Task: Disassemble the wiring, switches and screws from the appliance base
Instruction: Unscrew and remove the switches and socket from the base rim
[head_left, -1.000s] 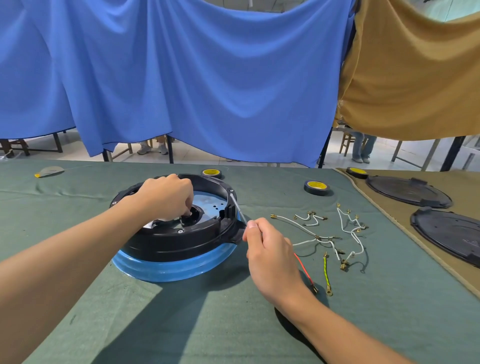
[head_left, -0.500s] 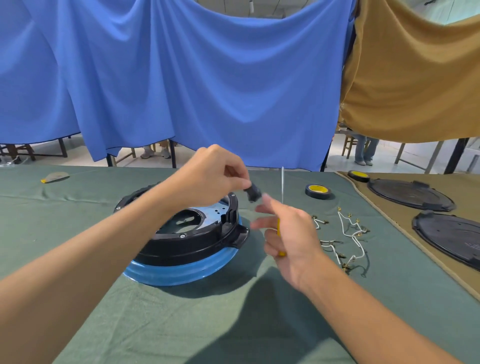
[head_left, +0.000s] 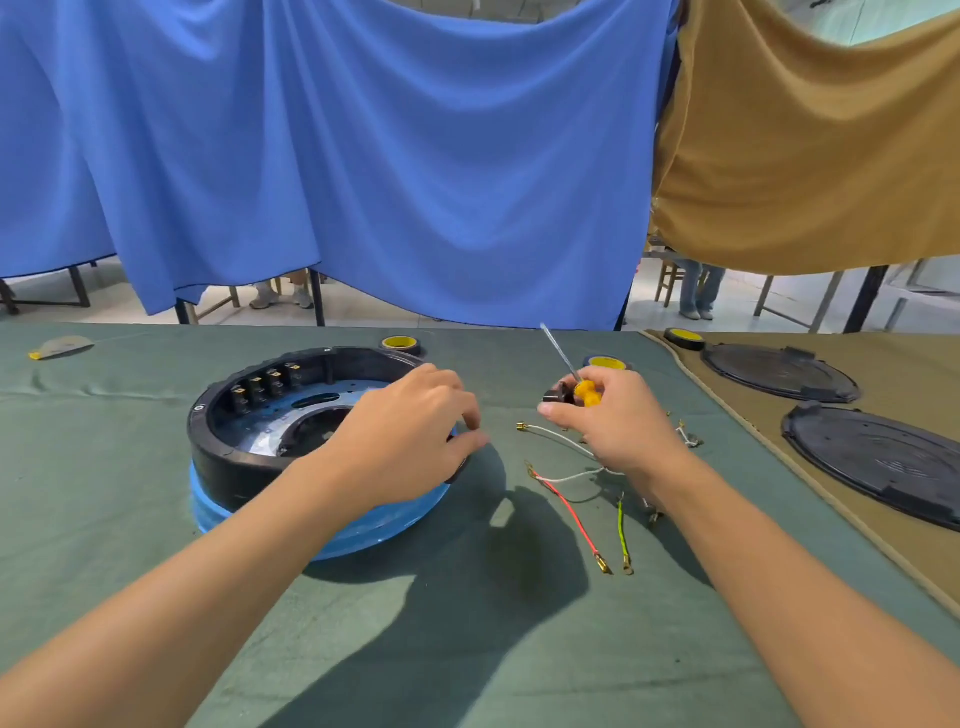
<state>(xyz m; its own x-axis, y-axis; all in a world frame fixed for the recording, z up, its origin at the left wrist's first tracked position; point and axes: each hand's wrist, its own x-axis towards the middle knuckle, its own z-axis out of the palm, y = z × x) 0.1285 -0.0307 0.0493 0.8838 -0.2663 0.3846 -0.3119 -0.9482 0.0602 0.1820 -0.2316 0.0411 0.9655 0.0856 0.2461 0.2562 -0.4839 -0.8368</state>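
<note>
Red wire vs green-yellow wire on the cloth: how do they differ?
The red wire is red, the green-yellow wire yellowish green. The red wire looks longer than the green-yellow wire. The red wire runs diagonally; the green-yellow wire lies nearly straight toward the camera. Both lie loose on the green cloth, brass terminals at their near ends.

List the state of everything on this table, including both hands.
Appliance base, open side up, switches mounted inside.
Left hand, resting on base rim, fingers relaxed.
Right hand, gripping screwdriver and small black part.
Screwdriver, held, shaft pointing up-left.
Wires, detached, loose on cloth.
Tape rolls, lying flat.
</note>
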